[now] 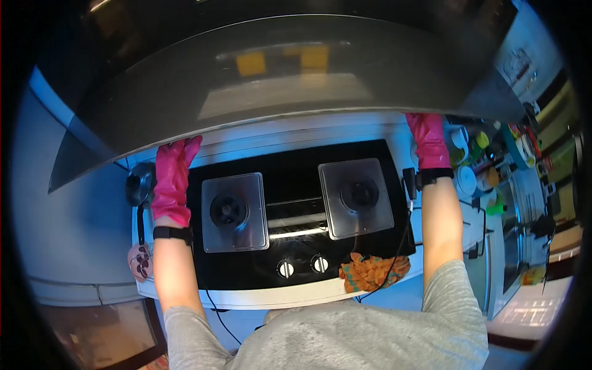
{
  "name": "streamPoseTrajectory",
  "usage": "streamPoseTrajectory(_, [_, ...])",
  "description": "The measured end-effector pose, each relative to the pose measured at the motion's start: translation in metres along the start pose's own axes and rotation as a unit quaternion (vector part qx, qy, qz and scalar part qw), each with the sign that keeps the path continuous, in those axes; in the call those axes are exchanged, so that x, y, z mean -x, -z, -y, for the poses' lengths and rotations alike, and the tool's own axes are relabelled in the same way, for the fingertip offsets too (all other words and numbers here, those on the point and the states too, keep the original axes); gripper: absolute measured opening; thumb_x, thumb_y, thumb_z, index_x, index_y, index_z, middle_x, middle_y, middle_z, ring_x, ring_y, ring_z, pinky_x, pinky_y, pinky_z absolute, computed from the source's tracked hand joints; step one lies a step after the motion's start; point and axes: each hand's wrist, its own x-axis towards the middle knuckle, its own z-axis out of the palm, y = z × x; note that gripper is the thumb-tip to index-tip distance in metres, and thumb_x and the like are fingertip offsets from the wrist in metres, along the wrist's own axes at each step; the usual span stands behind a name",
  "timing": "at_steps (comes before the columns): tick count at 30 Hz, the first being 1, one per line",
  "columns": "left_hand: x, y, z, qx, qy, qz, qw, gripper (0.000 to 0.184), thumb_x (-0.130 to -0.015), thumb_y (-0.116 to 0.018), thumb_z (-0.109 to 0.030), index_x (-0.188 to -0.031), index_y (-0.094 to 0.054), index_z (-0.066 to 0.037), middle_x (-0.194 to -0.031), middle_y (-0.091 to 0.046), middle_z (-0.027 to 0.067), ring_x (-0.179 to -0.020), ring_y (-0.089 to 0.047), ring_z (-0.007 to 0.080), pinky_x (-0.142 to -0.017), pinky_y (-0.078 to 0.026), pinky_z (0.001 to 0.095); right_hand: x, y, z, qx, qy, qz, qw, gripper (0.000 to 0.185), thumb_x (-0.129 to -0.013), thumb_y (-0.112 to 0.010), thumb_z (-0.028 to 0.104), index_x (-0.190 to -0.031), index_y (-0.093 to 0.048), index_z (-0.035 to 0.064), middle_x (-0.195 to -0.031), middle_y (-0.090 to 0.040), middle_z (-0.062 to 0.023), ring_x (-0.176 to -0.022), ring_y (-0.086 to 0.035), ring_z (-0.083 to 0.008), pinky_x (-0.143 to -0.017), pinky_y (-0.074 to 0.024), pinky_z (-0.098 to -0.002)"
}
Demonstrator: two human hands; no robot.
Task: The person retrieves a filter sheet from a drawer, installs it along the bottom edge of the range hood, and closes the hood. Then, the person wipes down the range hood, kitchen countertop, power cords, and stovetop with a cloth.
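Both of my hands wear pink rubber gloves. My left hand (177,169) reaches up at the left to the front edge of the dark range hood (277,86). Its fingers look bent, but their tips are hidden by the edge, so I cannot tell if they grip it. My right hand (430,143) reaches to the hood's right part, its fingers hidden behind the hood. Between my arms lies a black two-burner gas stove (290,179). Square grey plates surround the left burner (229,211) and right burner (360,193).
An orange patterned cloth (374,271) lies on the stove's front right corner, beside two knobs (302,266). A dark pan (140,184) stands at the left. Jars and bottles (478,163) crowd the right counter. Black cables hang at the counter's front.
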Motion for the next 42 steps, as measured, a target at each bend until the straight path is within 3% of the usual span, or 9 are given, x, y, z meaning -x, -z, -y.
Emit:
streamPoseTrajectory(8, [0.008, -0.066, -0.011, -0.06, 0.111, 0.005, 0.992, 0.05, -0.097, -0.054, -0.044, -0.117, -0.058, 0.002, -0.101, -0.069, 0.0167, -0.08, -0.069, 0.0247, -0.066, -0.056, 0.0317, 0.014, -0.033, -0.025, -0.011, -0.035, 0.011, 0.999, 0.045, -0.097, -0.058, 0.03, -0.121, -0.047, -0.0064, -0.097, -0.064, -0.0273, -0.081, -0.069, -0.0374, -0.066, -0.0628, -0.044])
streamPoseTrajectory(11, [-0.021, -0.065, 0.007, -0.042, 0.171, -0.043, 0.983, 0.048, -0.099, -0.05, -0.043, -0.115, -0.059, 0.002, -0.098, -0.069, 0.0165, -0.078, -0.068, 0.0257, -0.065, -0.056, 0.0324, 0.013, -0.039, -0.024, 0.07, -0.009, -0.066, 0.995, 0.038, -0.097, -0.058, 0.022, -0.118, -0.047, -0.0081, -0.093, -0.064, -0.0278, -0.072, -0.069, -0.0374, -0.062, -0.0637, -0.0435])
streamPoseTrajectory(15, [-0.007, -0.081, -0.002, 0.004, 0.148, -0.082, 0.986, 0.042, -0.1, -0.048, -0.032, -0.113, -0.056, 0.006, -0.096, -0.068, 0.0207, -0.073, -0.069, 0.0287, -0.063, -0.057, 0.031, 0.024, -0.052, -0.029, 0.098, -0.006, -0.104, 0.99, 0.05, -0.096, -0.058, 0.039, -0.113, -0.052, -0.0084, -0.093, -0.065, -0.0224, -0.071, -0.068, -0.0331, -0.061, -0.0608, -0.0413])
streamPoseTrajectory(17, [-0.004, -0.079, 0.006, 0.013, 0.164, -0.028, 0.986, 0.046, -0.099, -0.05, -0.038, -0.116, -0.055, 0.005, -0.096, -0.068, 0.0201, -0.074, -0.069, 0.0277, -0.064, -0.057, 0.031, 0.03, -0.058, -0.014, 0.084, -0.118, -0.103, 0.984, 0.055, -0.093, -0.063, 0.044, -0.113, -0.053, -0.0068, -0.093, -0.065, -0.0216, -0.071, -0.068, -0.031, -0.059, -0.06, -0.0397])
streamPoseTrajectory(25, [0.162, -0.071, -0.015, -0.187, 0.265, 0.175, 0.929, 0.06, -0.094, -0.06, -0.048, -0.132, -0.048, -0.002, -0.113, -0.062, 0.0162, -0.088, -0.066, 0.0217, -0.075, -0.056, 0.0328, 0.107, -0.012, 0.013, 0.209, -0.175, 0.006, 0.962, 0.046, -0.091, -0.068, 0.034, -0.12, -0.055, 0.0007, -0.097, -0.066, -0.0178, -0.068, -0.066, -0.0268, -0.056, -0.0566, -0.0352])
streamPoseTrajectory(34, [0.254, -0.042, -0.045, -0.123, 0.243, 0.094, 0.958, 0.054, -0.094, -0.062, -0.039, -0.132, -0.049, -0.002, -0.113, -0.064, 0.0134, -0.092, -0.066, 0.0204, -0.08, -0.054, 0.0313, 0.133, -0.045, 0.148, 0.182, 0.084, 0.02, 0.98, 0.031, -0.097, -0.057, 0.024, -0.115, -0.063, 0.0002, -0.094, -0.069, -0.0137, -0.073, -0.068, -0.0211, -0.064, -0.0571, -0.031])
streamPoseTrajectory(39, [0.274, -0.038, -0.03, -0.097, 0.247, 0.113, 0.957, 0.051, -0.094, -0.064, -0.036, -0.129, -0.051, -0.002, -0.108, -0.063, 0.0077, -0.088, -0.064, 0.0159, -0.078, -0.054, 0.0305, 0.147, -0.023, 0.138, 0.316, 0.054, -0.015, 0.947, 0.03, -0.095, -0.056, 0.02, -0.118, -0.061, 0.0007, -0.095, -0.069, -0.0112, -0.072, -0.066, -0.018, -0.064, -0.055, -0.0298])
streamPoseTrajectory(40, [0.281, -0.029, -0.028, -0.097, 0.253, 0.114, 0.956, 0.051, -0.094, -0.064, -0.036, -0.129, -0.051, -0.002, -0.108, -0.063, 0.0081, -0.088, -0.064, 0.0161, -0.078, -0.054, 0.0307, 0.164, -0.029, 0.138, 0.298, 0.084, -0.064, 0.949, 0.03, -0.095, -0.059, 0.021, -0.118, -0.061, 0.0015, -0.095, -0.069, -0.0097, -0.072, -0.065, -0.0167, -0.065, -0.0537, -0.0282])
streamPoseTrajectory(42, [0.296, -0.015, -0.024, -0.102, 0.256, 0.091, 0.957, 0.052, -0.094, -0.065, -0.036, -0.13, -0.051, -0.002, -0.109, -0.063, 0.0089, -0.089, -0.064, 0.017, -0.078, -0.053, 0.0312, 0.163, -0.014, 0.146, 0.304, 0.314, -0.149, 0.887, 0.029, -0.095, -0.062, 0.023, -0.115, -0.061, 0.0021, -0.094, -0.065, -0.0062, -0.077, -0.061, -0.012, -0.068, -0.0508, -0.0258])
